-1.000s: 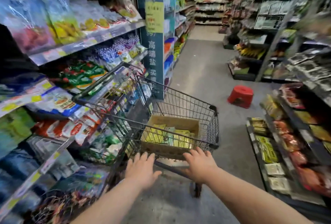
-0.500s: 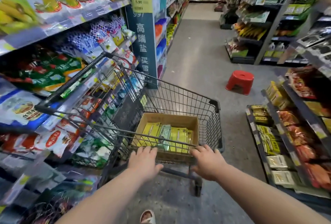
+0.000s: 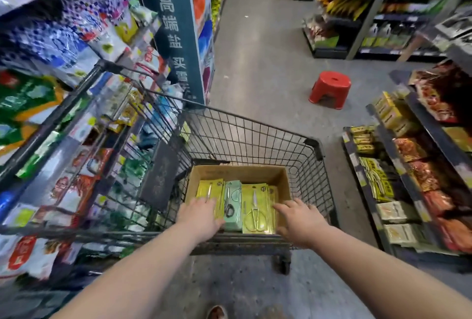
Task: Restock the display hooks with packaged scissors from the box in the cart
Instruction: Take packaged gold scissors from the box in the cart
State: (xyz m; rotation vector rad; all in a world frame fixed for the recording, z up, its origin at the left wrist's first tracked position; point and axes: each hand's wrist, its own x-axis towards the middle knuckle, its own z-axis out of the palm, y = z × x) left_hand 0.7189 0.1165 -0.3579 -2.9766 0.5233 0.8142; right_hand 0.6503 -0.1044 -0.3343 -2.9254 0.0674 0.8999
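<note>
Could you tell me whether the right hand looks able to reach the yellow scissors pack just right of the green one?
Probably yes: the right hand is open just beside the yellow scissors pack, which lies uncovered on top in the open box inside the cart.

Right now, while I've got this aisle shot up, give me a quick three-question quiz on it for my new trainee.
1. True or false: the cardboard box stands on the floor beside the cart.
2. The stool on the aisle floor is: A blue, B red, C white.
3. Which hand lies on the leftmost yellow scissors pack?

Key: 1 false, the box sits inside the cart. 2 B. 3 the left hand.
</note>
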